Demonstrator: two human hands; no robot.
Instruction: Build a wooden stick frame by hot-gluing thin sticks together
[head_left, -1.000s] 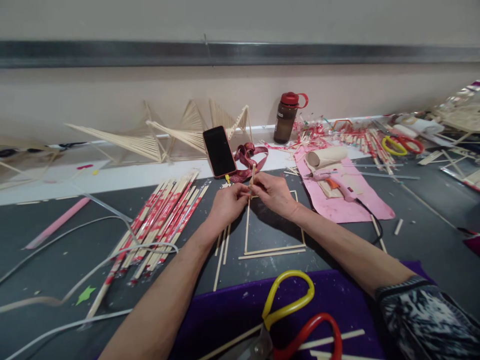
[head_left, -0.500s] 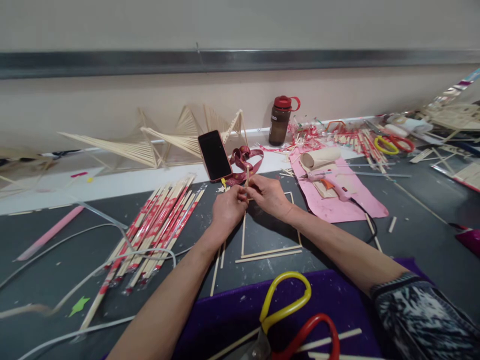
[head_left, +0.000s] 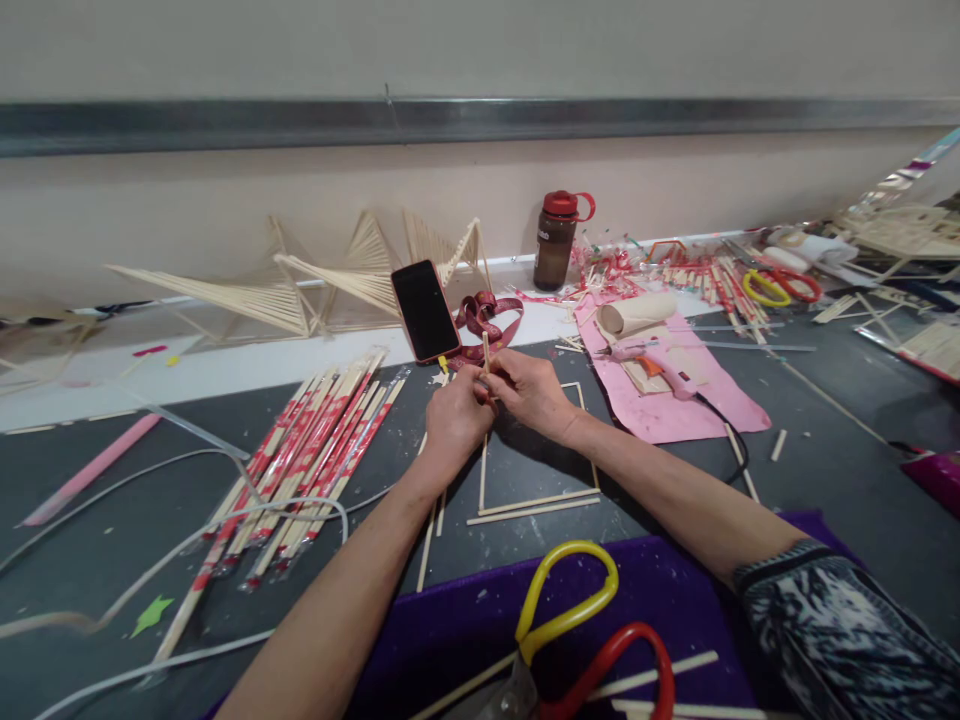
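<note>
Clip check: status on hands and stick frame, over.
Left hand and right hand closed on an upright stick. Stick frame lying flat below. Scissors in foreground, clear of both hands.

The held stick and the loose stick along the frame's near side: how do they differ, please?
The held stick appears to point upward; the loose stick lies flat on the table.
The held stick is gripped where the left hand and right hand meet; the loose stick is untouched.
Both are thin and pale.

Held stick (head_left: 486, 352), frame (head_left: 538, 502): toned pale cream
Scissor handles (head_left: 561, 625): coloured yellow and red
Sleeve (head_left: 832, 620): black is mottled with white
</note>
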